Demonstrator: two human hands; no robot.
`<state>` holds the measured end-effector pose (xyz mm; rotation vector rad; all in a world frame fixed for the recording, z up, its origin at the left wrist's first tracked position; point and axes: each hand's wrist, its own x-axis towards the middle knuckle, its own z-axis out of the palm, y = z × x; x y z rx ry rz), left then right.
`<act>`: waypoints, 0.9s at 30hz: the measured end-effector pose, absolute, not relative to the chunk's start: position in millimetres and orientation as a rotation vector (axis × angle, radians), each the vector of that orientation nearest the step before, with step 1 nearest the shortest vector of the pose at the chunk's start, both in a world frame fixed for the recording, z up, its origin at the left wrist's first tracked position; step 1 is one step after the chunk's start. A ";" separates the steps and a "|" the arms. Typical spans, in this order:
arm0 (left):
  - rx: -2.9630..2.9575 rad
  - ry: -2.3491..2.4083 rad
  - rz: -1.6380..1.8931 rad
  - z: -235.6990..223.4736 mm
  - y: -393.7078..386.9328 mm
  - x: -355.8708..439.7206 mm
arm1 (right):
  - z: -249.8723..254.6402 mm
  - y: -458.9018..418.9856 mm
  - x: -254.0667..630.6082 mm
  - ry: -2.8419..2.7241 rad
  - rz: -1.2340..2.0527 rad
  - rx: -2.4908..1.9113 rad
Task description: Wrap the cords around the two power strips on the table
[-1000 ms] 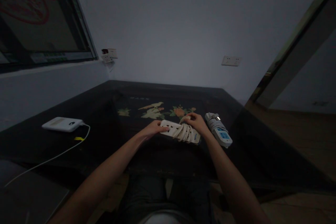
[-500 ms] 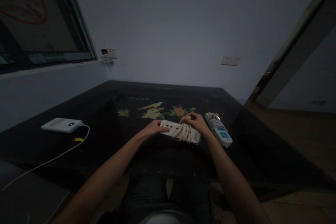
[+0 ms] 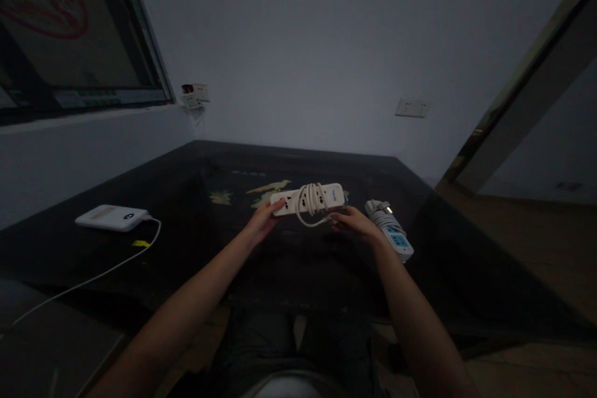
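Note:
A white power strip (image 3: 333, 195) is held up over the dark table, with its own cord (image 3: 311, 199) wound several times round its middle. My left hand (image 3: 263, 219) grips the strip's left end, thumb on the socket face. Just below the right end, my right hand (image 3: 351, 221) pinches the loose end of the cord, which hangs in a loop beneath the strip. Whether a plug is in those fingers I cannot make out. To the right of that hand lies a second power strip (image 3: 397, 241) with blue sockets, a grey cord wrapped round it.
A white power bank (image 3: 112, 217) with a white cable (image 3: 100, 275) lies on the table's left side, near a yellow scrap (image 3: 140, 243). The black table (image 3: 196, 180) has a bird-and-flower picture on top. Wall sockets (image 3: 413, 108) are beyond its far edge.
The held power strip has risen and moved away from me, tilting up at its right end. My right hand has moved from above the windings to below the strip, drawing out a cord loop.

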<state>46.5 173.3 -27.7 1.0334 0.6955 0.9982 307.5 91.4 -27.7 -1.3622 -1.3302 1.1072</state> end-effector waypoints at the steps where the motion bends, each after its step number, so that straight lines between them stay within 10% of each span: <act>1: 1.018 0.709 1.033 -28.4 174.2 46.9 | -26.7 90.2 305.1 -1.355 1.138 -1.363; 27: 1.132 0.742 1.016 -28.7 166.3 47.9 | -6.5 86.8 335.0 -1.051 0.836 -1.232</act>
